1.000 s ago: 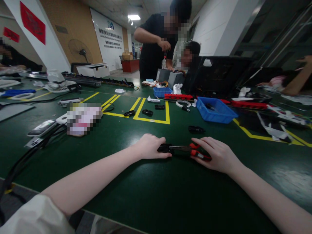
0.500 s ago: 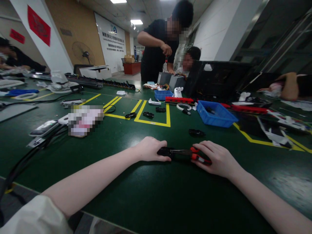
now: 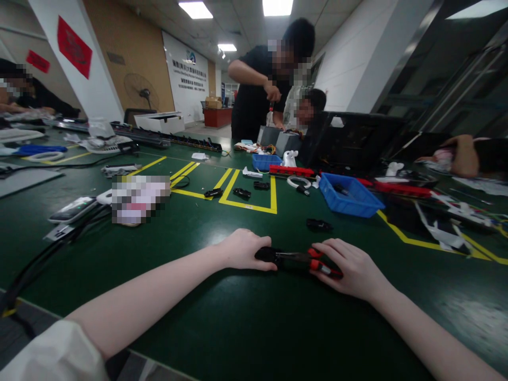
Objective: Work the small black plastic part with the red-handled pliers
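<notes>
My left hand [image 3: 246, 251] pinches a small black plastic part [image 3: 266, 254] between thumb and fingers, just above the green table [image 3: 238, 328]. Red-handled pliers [image 3: 315, 260] are in my right hand [image 3: 351, 264], their handles gripped by the fingers. The metal jaws of the pliers reach left and meet the right end of the black part; exactly what they bite on is too small to make out. Another black part [image 3: 318, 224] lies on the table beyond the pliers. Similar black parts [image 3: 242, 193] rest farther off, by the yellow tape markings.
A blue tray [image 3: 351, 198] stands beyond my right hand, near a coiled white cable [image 3: 298, 183]. To the left lie a blurred-out phone-like object [image 3: 141, 200] and black cables [image 3: 59, 243]. Across the table a person [image 3: 257, 79] works with a screwdriver over grey boxes [image 3: 286, 142].
The view has tilted up slightly, so the surroundings sit lower in the picture. Both hands keep the black part and pliers together in nearly the same pose.
</notes>
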